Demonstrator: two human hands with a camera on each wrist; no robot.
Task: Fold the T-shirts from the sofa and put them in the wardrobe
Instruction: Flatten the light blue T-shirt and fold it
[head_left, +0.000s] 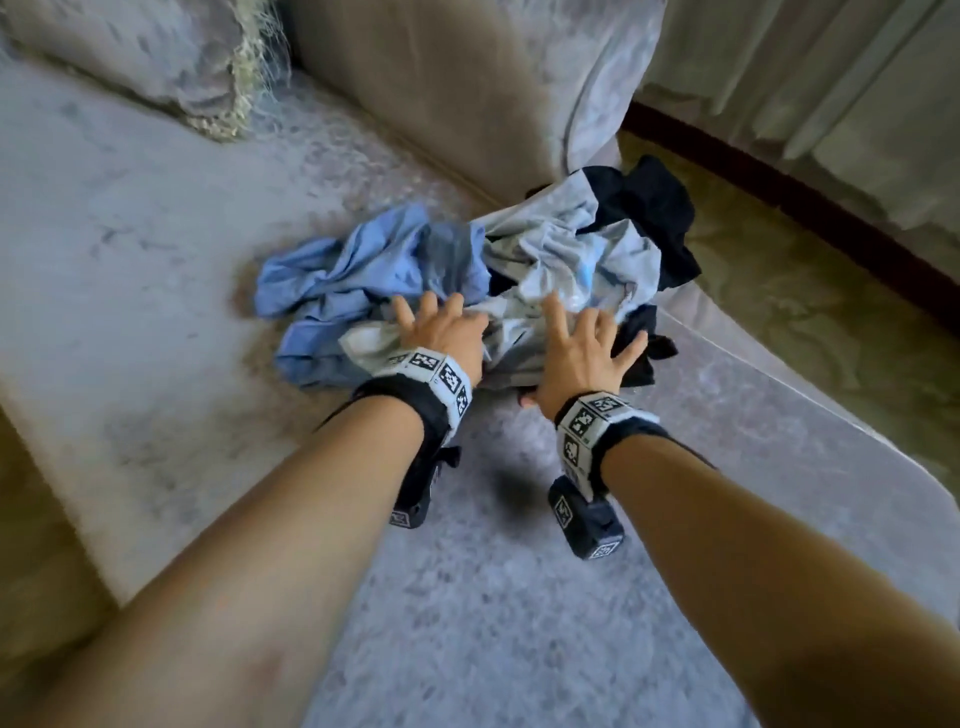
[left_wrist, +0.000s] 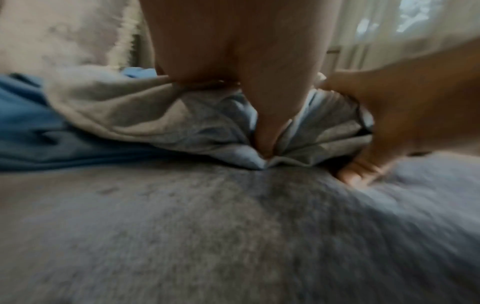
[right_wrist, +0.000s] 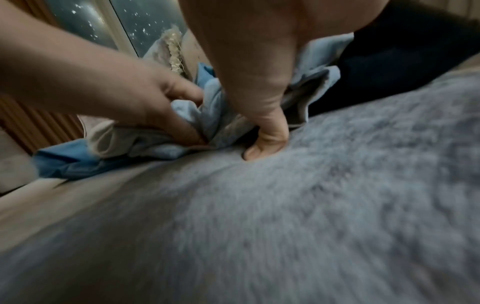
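While T-shirts lie heaped at twelve o'clock, left hand (head_left: 444, 332) and right hand (head_left: 582, 353) each pinch the grey T-shirt (head_left: 561, 260), probably to lift it free.

A grey plush sofa (head_left: 130, 218) carries a heap of crumpled T-shirts near its armrest (head_left: 467, 88): a blue shirt (head_left: 343, 270) on the left, a pale grey shirt (head_left: 561, 244) in the middle, a black shirt (head_left: 654, 218) on the right. A fringed cushion (head_left: 156, 57) lies on the seat at the back left.
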